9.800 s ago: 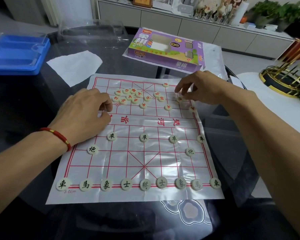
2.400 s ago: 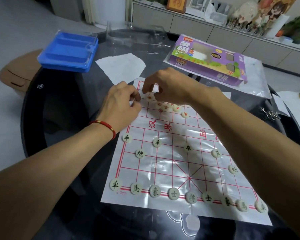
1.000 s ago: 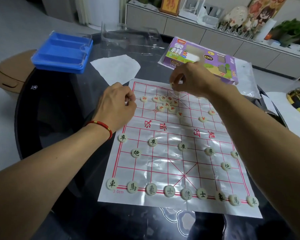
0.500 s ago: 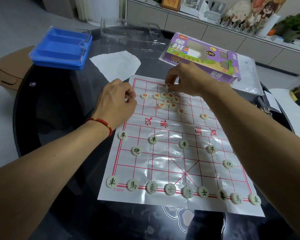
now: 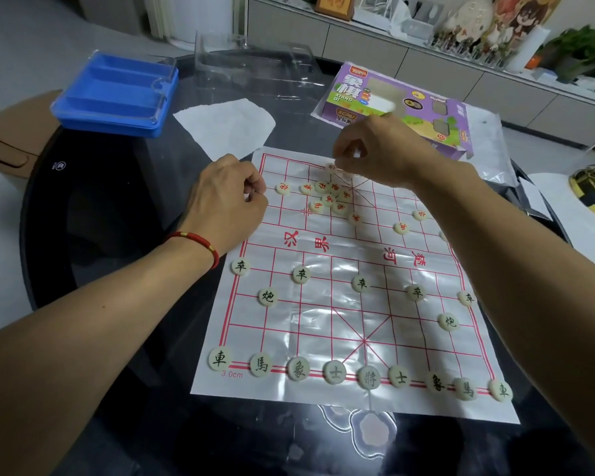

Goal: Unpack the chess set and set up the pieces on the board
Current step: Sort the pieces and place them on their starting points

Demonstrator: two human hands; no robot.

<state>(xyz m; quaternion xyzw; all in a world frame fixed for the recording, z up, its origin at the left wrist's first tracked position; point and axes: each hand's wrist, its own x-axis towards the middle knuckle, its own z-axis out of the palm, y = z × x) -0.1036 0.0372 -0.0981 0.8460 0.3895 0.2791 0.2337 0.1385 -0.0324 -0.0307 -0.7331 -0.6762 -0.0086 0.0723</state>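
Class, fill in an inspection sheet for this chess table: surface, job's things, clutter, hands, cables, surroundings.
Surface: dark glass table.
Job's things: board sheet lies flat; black-lettered pieces set in rows on the near side; red-lettered pieces heaped on the far side.
Clutter: blue tray, purple box, white paper, clear lid.
Hands: left hand curled at the board's edge; right hand over the far rows, grip unclear.
Cables: nothing seen.
Surroundings: grey cabinets, plants.

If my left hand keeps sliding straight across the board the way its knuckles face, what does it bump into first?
Probably the nearest red-lettered piece, just beyond the left hand on the board, with the cluster of red pieces right after it. Depth is hard to judge from the head camera.
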